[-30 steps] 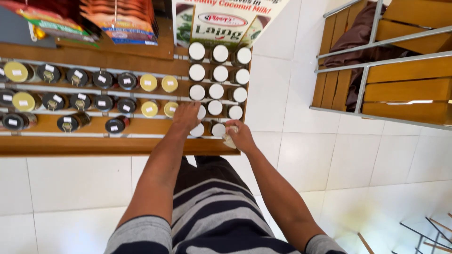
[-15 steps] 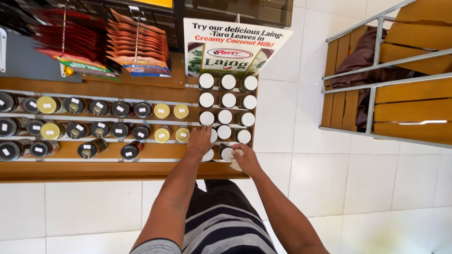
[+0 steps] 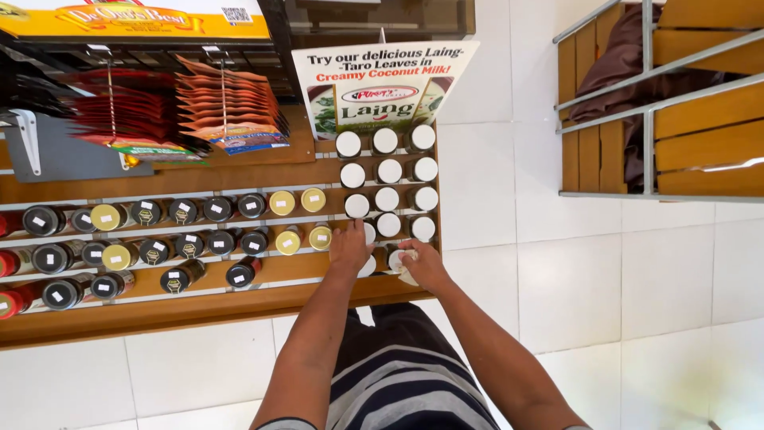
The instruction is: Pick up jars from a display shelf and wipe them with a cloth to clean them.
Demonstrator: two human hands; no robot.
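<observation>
- White tiled floor [image 3: 557, 263]; a wooden shelf [image 3: 199, 314] carries rows of jars.
- Left hand [image 3: 350, 247] lies flat on a white-lidded jar [image 3: 368, 265], fingers loosely curled over it.
- Right hand [image 3: 422, 264], at 3 o'clock from the left, seems closed around another white-lidded jar [image 3: 395, 259], though the grip is partly hidden.
- Dark-lidded jars [image 3: 183, 239] line up at 9 o'clock.

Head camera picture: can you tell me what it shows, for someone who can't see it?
Seen from above, a person's left hand and right hand rest on white-lidded jars at the front of a wooden shelf. Left of them stand rows of black- and yellow-lidded jars; a sign and hanging packets sit behind.
</observation>
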